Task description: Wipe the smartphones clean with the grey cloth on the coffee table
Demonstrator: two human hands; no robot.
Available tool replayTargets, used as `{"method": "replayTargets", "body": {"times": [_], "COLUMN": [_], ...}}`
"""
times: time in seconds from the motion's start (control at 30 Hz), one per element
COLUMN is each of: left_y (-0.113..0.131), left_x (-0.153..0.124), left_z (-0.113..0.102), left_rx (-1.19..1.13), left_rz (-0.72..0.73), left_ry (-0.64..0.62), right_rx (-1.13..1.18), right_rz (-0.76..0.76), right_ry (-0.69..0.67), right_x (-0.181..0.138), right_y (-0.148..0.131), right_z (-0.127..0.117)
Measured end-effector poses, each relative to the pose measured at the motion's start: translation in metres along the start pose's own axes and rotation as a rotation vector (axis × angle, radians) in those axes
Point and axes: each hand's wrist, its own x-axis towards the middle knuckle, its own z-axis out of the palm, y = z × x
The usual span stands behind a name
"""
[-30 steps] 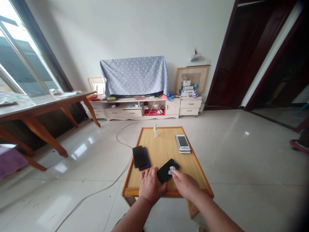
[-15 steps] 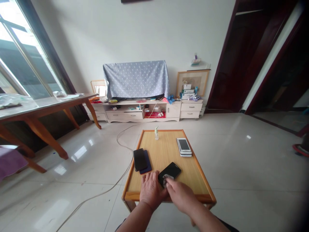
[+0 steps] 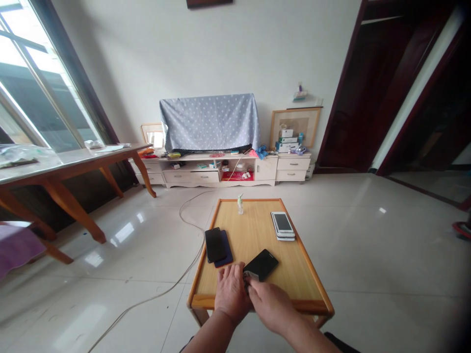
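A black smartphone (image 3: pixel 263 264) lies tilted on the small wooden table (image 3: pixel 253 235), its screen facing up. My left hand (image 3: pixel 231 291) is at its near left edge, bent fingers against the side, holding it; the thumb is hidden. Pinched in my right hand (image 3: pixel 272 304) is a small greyish cloth (image 3: pixel 251 276), pressed on the phone's near left corner close to my left fingers. To the left, a black phone (image 3: pixel 215 245) rests partly over a dark blue one (image 3: pixel 227 250). At the right edge sits a stack of white phones (image 3: pixel 283 225).
A small clear spray bottle (image 3: pixel 240 204) with a green top stands at the table's far edge. A cable (image 3: pixel 158 294) runs over the tiled floor on the left. Beyond are a low cabinet (image 3: pixel 191 176) under a polka-dot cloth (image 3: pixel 209 122) and a larger table (image 3: pixel 73 162).
My right hand has drawn the cloth down and left across the phone toward its near left corner. My left hand stays at the phone's edge. The view has shifted slightly.
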Motion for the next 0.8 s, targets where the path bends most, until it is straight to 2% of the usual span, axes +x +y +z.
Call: {"method": "replayTargets", "body": {"times": [0.13,0.2,0.27,0.4,0.47,0.63,0.7,0.8], "left_y": [0.000,0.000,0.000,0.001,0.002,0.001,0.000,-0.003], "left_x": [-0.001,-0.001,-0.001,0.000,0.000,0.000,0.000,0.001], "left_z": [0.001,0.001,0.001,-0.001,-0.002,0.000,0.002,0.003], "left_rx": [0.011,0.014,0.009,0.001,0.009,0.008,0.003,-0.004], "left_rz": [-0.011,-0.013,-0.012,-0.005,-0.015,-0.029,-0.024,-0.014], "left_ry": [-0.001,0.003,0.005,-0.015,-0.016,-0.003,-0.005,-0.011], "right_rx": [0.022,0.029,0.025,0.015,0.029,0.050,0.053,0.045], "right_rz": [0.169,0.206,0.181,0.031,0.043,0.163,0.161,0.079], "right_ry": [0.062,0.077,0.067,0.008,0.022,0.100,0.100,0.040], "right_x": [0.017,0.024,0.023,0.014,0.019,0.041,0.038,0.022], "right_y": [0.017,0.024,0.020,0.001,0.002,0.027,0.025,0.010], "right_z": [-0.019,-0.026,-0.021,0.000,-0.002,-0.025,-0.021,-0.004]}}
